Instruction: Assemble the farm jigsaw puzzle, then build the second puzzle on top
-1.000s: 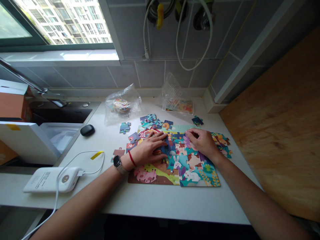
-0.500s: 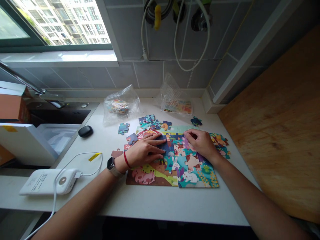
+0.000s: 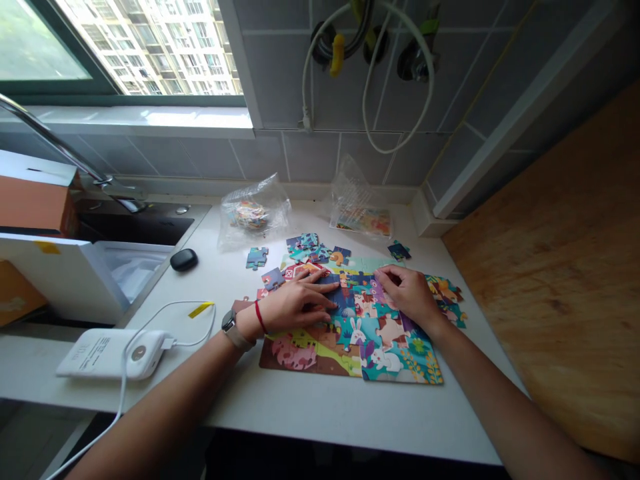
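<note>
A colourful jigsaw puzzle [image 3: 383, 360], partly joined over a larger picture sheet or board, lies on the white counter. My left hand [image 3: 295, 303] rests palm down on its left part, fingers spread and holding nothing. Over the upper right part is my right hand [image 3: 413, 293], its fingers curled and the tips pressed together by a purple section. Whatever those fingertips may hold is hidden. Loose puzzle pieces [image 3: 310, 248] are heaped at the far edge. One blue piece [image 3: 257, 258] lies apart to the left, and a dark piece [image 3: 399, 251] lies beyond my right hand.
Two clear plastic bags stand at the back, one with puzzle pieces [image 3: 251, 215], one over a picture card [image 3: 367, 221]. At left are a black mouse [image 3: 184, 260], a white power bank [image 3: 113, 353] with a cable, and a sink [image 3: 145, 227]. A wooden panel [image 3: 560, 267] bounds the right.
The view has shifted slightly, so everything sits a little further right and lower in the picture. Both hands keep nearly the same places on the puzzle.
</note>
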`<state>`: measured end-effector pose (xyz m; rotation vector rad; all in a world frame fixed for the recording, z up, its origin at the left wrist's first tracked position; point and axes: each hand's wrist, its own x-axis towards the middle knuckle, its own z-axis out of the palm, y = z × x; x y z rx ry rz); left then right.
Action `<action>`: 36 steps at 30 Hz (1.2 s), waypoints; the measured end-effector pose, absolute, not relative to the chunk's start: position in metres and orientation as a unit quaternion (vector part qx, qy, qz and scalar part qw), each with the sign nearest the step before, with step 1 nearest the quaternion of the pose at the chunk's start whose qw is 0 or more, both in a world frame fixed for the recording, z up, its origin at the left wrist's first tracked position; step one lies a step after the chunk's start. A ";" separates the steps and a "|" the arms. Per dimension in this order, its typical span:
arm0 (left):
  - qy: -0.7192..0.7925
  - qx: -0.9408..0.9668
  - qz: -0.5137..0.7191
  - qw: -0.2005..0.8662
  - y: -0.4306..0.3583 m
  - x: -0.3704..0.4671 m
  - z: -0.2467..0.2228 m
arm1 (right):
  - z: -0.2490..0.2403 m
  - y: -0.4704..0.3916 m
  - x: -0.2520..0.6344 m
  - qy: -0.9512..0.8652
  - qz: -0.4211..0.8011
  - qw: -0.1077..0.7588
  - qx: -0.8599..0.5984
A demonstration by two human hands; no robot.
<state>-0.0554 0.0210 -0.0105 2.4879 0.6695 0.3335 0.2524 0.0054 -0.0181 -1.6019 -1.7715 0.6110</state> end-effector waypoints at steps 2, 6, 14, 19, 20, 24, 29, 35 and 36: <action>0.261 0.907 0.156 0.292 0.021 -0.055 -0.013 | -0.018 0.005 0.252 -0.676 0.232 0.335 -0.614; 0.284 0.903 0.203 0.252 0.025 -0.055 -0.017 | -0.018 0.005 0.253 -0.680 0.227 0.334 -0.612; 0.271 0.928 0.183 0.179 0.036 -0.067 -0.023 | -0.021 0.005 0.254 -0.675 0.243 0.334 -0.611; 0.258 0.918 0.242 0.179 0.037 -0.065 -0.024 | -0.016 0.004 0.252 -0.669 0.246 0.338 -0.614; 0.255 0.913 0.254 0.191 0.038 -0.065 -0.023 | -0.015 0.004 0.251 -0.669 0.247 0.337 -0.615; 0.287 0.880 0.291 0.241 0.039 -0.067 -0.017 | -0.016 0.004 0.252 -0.669 0.248 0.334 -0.615; 0.343 0.874 0.289 0.189 0.036 -0.064 -0.022 | -0.019 0.006 0.254 -0.676 0.245 0.325 -0.615; 0.376 0.873 0.269 0.159 0.034 -0.062 -0.029 | -0.018 0.004 0.253 -0.669 0.244 0.324 -0.622; 0.377 0.873 0.266 0.157 0.035 -0.063 -0.028 | -0.018 0.004 0.253 -0.668 0.245 0.324 -0.623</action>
